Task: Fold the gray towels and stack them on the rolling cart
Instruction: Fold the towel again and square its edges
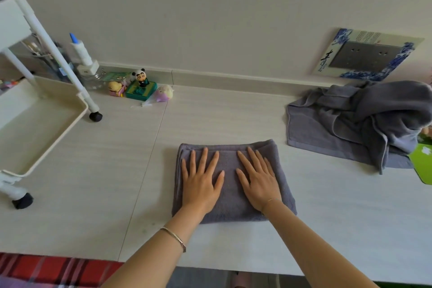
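plaid cloth in red checks (pixel 46 269) at the nearest edge, bottom left. beyond it, bare forearms over pale wood-grain surface (pixel 327 217), silver bangle (pixel 174 238) on the left wrist. left hand (pixel 201 180) and right hand (pixel 258 182) side by side, fingers straight and spread, palms pressed flat on folded dark gray terry towel (pixel 230 196), front and centre on the surface. off to the left, well apart, white rolling cart with cream tray (pixel 81 110) on black casters. farther right, crumpled heap of unfolded gray towels (pixel 362 121) against the wall. back left by the wall, panda figurine on green box (pixel 141 84) and clear glass jar (pixel 93 77), contents too blurred to tell.
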`<action>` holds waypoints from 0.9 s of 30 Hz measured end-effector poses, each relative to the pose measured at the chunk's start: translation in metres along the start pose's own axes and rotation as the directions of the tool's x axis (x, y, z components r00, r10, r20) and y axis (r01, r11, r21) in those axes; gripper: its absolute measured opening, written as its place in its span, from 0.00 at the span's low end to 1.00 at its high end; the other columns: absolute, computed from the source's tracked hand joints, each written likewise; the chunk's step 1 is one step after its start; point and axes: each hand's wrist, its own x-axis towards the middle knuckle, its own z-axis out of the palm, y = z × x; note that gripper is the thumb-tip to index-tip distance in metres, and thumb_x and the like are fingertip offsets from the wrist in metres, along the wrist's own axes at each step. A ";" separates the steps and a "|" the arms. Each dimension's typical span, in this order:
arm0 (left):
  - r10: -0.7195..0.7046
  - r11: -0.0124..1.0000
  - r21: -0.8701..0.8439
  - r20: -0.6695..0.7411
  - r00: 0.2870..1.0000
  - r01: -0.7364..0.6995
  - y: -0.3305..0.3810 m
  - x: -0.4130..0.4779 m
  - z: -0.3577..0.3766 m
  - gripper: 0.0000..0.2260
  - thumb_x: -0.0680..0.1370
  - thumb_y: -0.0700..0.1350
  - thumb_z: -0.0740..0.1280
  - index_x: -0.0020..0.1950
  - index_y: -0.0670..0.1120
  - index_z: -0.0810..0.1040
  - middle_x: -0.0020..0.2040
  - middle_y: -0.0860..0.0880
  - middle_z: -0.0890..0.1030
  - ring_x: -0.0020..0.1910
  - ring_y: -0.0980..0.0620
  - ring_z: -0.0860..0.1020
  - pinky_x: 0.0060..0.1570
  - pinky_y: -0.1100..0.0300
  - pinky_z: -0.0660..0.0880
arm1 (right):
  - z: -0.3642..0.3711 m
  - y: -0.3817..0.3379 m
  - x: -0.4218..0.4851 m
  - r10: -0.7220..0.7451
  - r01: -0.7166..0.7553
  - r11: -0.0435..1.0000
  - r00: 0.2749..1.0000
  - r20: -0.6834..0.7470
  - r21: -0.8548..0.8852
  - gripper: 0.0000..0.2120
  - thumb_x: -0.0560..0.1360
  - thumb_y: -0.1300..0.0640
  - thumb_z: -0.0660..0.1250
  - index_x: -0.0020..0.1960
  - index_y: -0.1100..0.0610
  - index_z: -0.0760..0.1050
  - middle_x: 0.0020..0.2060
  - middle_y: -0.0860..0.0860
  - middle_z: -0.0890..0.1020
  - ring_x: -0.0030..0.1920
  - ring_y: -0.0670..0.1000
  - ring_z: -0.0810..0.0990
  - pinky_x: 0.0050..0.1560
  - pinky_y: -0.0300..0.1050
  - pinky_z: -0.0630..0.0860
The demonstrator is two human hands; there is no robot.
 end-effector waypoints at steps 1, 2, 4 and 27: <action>-0.012 1.000 0.001 -0.007 1.000 0.012 -0.001 0.001 0.002 0.30 0.76 0.63 0.40 0.77 0.56 0.51 0.78 0.50 0.50 0.77 0.42 0.46 0.73 0.44 0.36 | -0.001 0.004 0.000 -0.007 0.007 1.000 1.000 0.009 -0.009 0.31 0.75 0.34 0.36 0.76 0.41 0.45 0.76 0.43 0.46 0.76 0.45 0.42 0.72 0.39 0.33; -0.024 1.000 0.004 -0.001 1.000 0.024 -0.001 0.002 0.002 0.29 0.77 0.63 0.41 0.77 0.55 0.52 0.78 0.49 0.52 0.77 0.42 0.47 0.73 0.43 0.38 | -0.003 0.005 -0.001 -0.010 0.010 1.000 1.000 0.016 -0.010 0.31 0.75 0.34 0.37 0.76 0.42 0.44 0.76 0.42 0.46 0.76 0.44 0.42 0.72 0.39 0.34; -0.035 0.999 -0.002 0.005 0.999 0.035 0.000 0.004 0.001 0.29 0.78 0.63 0.45 0.77 0.54 0.56 0.77 0.48 0.57 0.76 0.40 0.52 0.72 0.42 0.42 | -0.006 0.007 0.001 -0.015 0.015 1.000 1.000 0.011 -0.013 0.31 0.76 0.35 0.39 0.77 0.43 0.44 0.75 0.41 0.45 0.76 0.44 0.43 0.73 0.39 0.34; -0.403 0.794 -0.504 -0.021 0.915 0.339 -0.011 -0.033 -0.045 0.41 0.75 0.62 0.62 0.77 0.40 0.48 0.77 0.42 0.52 0.76 0.44 0.54 0.73 0.51 0.55 | -0.044 0.052 -0.030 0.298 -0.327 0.727 0.942 0.151 0.604 0.35 0.78 0.44 0.60 0.77 0.51 0.47 0.76 0.49 0.56 0.73 0.53 0.60 0.72 0.52 0.59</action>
